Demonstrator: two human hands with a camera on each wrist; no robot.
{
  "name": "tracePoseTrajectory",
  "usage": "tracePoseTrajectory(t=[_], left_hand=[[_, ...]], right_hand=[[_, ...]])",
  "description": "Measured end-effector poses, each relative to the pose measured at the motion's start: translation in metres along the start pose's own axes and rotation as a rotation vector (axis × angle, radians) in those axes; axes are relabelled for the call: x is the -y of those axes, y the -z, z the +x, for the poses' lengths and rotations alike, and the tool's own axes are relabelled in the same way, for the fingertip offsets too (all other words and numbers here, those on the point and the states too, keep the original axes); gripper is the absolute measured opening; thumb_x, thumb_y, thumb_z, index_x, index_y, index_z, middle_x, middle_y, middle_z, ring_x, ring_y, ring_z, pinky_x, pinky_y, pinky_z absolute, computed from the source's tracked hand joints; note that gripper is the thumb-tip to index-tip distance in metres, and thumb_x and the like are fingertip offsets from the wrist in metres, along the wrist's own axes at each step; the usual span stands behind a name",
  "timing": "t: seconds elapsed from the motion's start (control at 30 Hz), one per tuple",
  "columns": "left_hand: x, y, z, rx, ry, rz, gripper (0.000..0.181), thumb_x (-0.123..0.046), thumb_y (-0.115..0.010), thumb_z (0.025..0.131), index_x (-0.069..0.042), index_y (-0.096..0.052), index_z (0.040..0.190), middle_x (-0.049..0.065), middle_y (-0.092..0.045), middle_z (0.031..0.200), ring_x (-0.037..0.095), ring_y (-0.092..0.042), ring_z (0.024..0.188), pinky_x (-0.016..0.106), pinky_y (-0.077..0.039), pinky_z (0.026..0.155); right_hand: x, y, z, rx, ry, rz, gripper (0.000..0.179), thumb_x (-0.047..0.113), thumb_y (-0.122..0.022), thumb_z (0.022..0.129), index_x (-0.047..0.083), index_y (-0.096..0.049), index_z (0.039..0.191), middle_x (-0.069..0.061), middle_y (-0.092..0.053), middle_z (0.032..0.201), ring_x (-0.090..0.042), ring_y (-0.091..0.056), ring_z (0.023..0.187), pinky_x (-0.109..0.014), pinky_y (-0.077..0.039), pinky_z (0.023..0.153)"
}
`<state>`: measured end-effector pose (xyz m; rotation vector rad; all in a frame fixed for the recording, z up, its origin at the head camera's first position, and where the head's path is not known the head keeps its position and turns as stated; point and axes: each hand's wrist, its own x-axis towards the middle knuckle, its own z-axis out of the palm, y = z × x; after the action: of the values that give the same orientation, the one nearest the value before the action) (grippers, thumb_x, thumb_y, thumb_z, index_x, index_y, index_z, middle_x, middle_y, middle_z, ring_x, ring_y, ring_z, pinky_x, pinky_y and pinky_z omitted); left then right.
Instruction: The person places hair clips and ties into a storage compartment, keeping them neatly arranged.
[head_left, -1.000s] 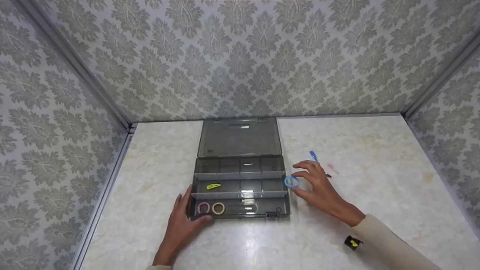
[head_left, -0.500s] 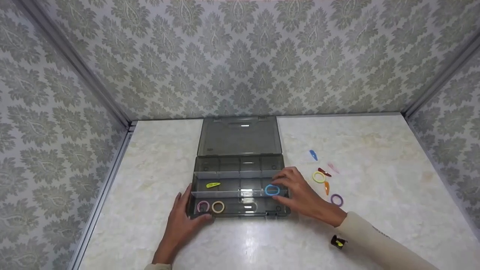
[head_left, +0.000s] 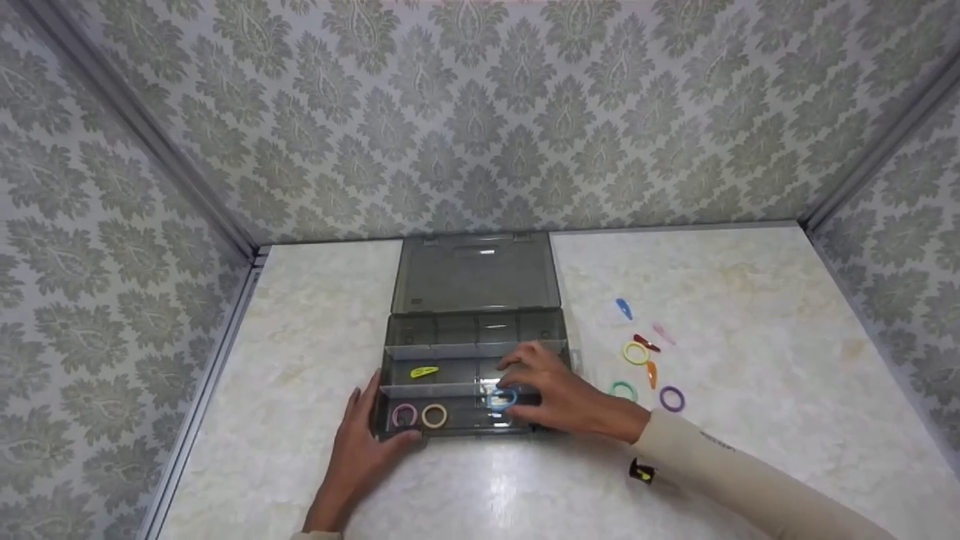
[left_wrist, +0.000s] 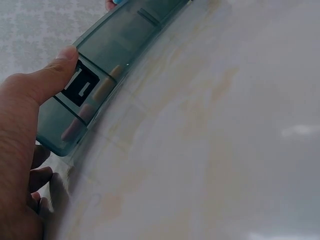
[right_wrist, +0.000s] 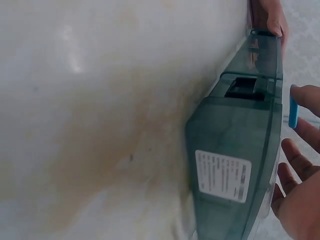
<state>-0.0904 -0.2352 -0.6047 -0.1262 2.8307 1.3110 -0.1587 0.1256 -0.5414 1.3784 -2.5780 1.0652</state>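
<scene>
A smoky-grey plastic organizer box (head_left: 442, 330) stands with its lid (head_left: 478, 274) swung back. My left hand (head_left: 362, 442) holds its front left corner, the thumb (left_wrist: 61, 64) on the front edge and the fingers along the left side. My right hand (head_left: 551, 394) pinches a blue hair tie (right_wrist: 293, 106) between thumb and fingertips, over the box's front compartment. In that compartment, a pink hair tie (head_left: 395, 415) and a beige hair tie (head_left: 424, 417) lie at the left. A yellow snap hair clip (head_left: 424, 372) lies in the middle compartment.
Right of the box lie a blue clip (head_left: 624, 308), a pink clip (head_left: 664, 334), a dark red clip (head_left: 646, 343), an orange clip (head_left: 652, 375), and yellow (head_left: 627, 359), green (head_left: 634, 389) and purple (head_left: 673, 399) hair ties. A small dark item (head_left: 642, 471) sits by the right sleeve.
My right hand has carried the blue hair tie leftward from beside the box to over its front compartment. The left hand has stayed at the corner. Hair ties and clips at the right are uncovered.
</scene>
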Motion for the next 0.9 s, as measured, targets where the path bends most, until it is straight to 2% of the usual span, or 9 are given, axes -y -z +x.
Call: tracePoseTrajectory(t=[0.2,0.4,0.63,0.9], left_hand=[[0.0,-0.002,0.001,-0.002,-0.025,-0.011,0.124,-0.063,-0.094,0.081,-0.018,-0.028,0.176,0.015,-0.035,0.178,0.052,-0.016,0.166,0.068,-0.02,0.133],[-0.001,-0.001,0.002,0.008,-0.002,-0.008,0.125,-0.063,-0.094,0.08,-0.019,-0.028,0.176,0.014,-0.034,0.179,0.052,-0.015,0.166,0.07,-0.02,0.132],[-0.002,0.0,0.002,0.008,-0.001,-0.008,0.125,-0.062,-0.095,0.08,-0.02,-0.028,0.176,0.015,-0.034,0.178,0.052,-0.015,0.166,0.071,-0.022,0.131],[-0.003,0.0,0.001,0.014,0.016,-0.009,0.125,-0.063,-0.095,0.08,-0.02,-0.028,0.176,0.015,-0.034,0.179,0.052,-0.015,0.166,0.071,-0.022,0.131]], right_hand=[[0.005,-0.002,0.017,0.122,0.038,-0.065,0.027,0.029,-0.086,0.099,0.016,-0.082,0.123,-0.012,-0.062,0.147,-0.031,-0.047,0.144,-0.064,-0.04,0.121],[0.007,-0.006,0.032,0.219,0.027,-0.106,0.03,0.032,-0.083,0.102,0.017,-0.082,0.128,-0.01,-0.06,0.15,-0.028,-0.045,0.144,-0.06,-0.038,0.123],[0.007,-0.016,0.042,0.25,0.066,-0.163,0.029,0.031,-0.084,0.101,0.016,-0.082,0.126,-0.01,-0.06,0.148,-0.027,-0.047,0.139,-0.058,-0.042,0.119],[0.008,-0.023,0.046,0.269,0.068,-0.188,0.028,0.029,-0.085,0.1,0.015,-0.082,0.125,-0.011,-0.061,0.147,-0.027,-0.047,0.138,-0.056,-0.042,0.12]])
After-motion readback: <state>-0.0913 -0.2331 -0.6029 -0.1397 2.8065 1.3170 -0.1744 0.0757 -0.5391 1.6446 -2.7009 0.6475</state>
